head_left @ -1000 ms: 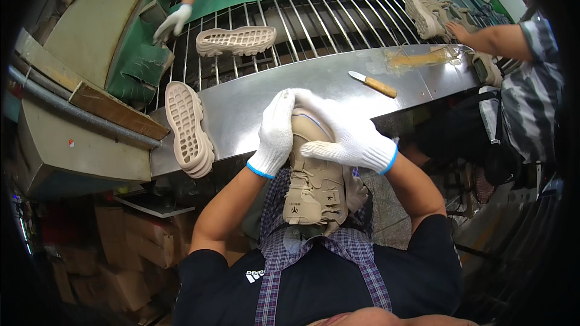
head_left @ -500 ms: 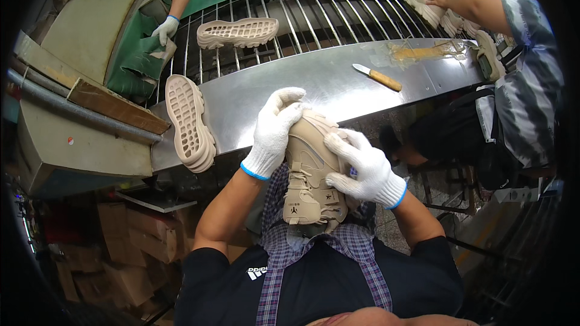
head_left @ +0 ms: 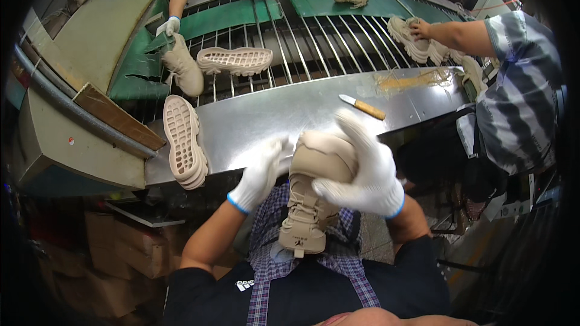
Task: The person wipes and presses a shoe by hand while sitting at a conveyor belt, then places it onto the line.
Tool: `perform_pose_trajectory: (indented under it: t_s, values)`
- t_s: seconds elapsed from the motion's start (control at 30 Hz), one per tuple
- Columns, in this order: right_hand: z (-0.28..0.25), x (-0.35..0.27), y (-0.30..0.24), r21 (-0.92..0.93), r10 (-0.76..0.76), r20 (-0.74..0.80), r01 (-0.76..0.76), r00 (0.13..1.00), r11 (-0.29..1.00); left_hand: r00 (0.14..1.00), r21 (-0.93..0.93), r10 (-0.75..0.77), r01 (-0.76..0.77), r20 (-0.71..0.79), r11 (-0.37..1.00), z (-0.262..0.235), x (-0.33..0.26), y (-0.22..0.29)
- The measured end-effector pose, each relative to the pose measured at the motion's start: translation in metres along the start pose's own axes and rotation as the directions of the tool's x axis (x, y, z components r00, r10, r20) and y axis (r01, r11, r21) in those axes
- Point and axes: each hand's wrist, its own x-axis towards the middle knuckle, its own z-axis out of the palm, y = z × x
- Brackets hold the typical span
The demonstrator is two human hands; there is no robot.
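A beige sneaker [head_left: 308,202] stands toe-up in front of my plaid apron, its laces and heel loop facing me. My right hand [head_left: 368,172], in a white knit glove with a blue cuff, lies along the shoe's right side near the toe. Its fingers stretch upward, spread, and the thumb reaches across the upper. On the other side my left hand [head_left: 260,172], gloved alike, is close beside the toe. Motion smears its fingers, so whether they touch the shoe cannot be made out.
A wood-handled knife [head_left: 362,107] lies on the metal ledge [head_left: 260,118]. One loose beige sole [head_left: 181,139] rests at the ledge's left end, another sole [head_left: 235,60] on the roller rack. A co-worker's gloved hand [head_left: 169,26] touches a sneaker [head_left: 183,67]; another person's hand [head_left: 418,28] holds footwear at right.
My right hand's fingers have gone from gripping the sneaker to stretched out; my left hand has slid down from the toe. At the left, a co-worker's sneaker now lies on the rack.
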Motion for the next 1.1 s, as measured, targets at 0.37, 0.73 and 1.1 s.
perform_pose_trajectory:
  t_s: [0.37,0.73,1.1]
  values:
    - [0.104,-0.171,0.147,0.886,0.608,0.279,-0.444,0.743,0.136,0.983,0.465,-0.117,0.038,0.14,0.884,-0.042,-0.028,0.061]
    - [0.019,0.001,0.067,-0.045,0.146,0.404,-0.14,0.903,0.989,0.82,0.817,-0.028,-0.567,0.572,0.1,0.047,0.011,0.033]
    - [0.072,-0.211,0.164,0.316,0.775,0.297,-0.823,0.558,0.472,0.912,0.928,-0.302,-0.172,0.276,0.329,-0.019,-0.001,0.034]
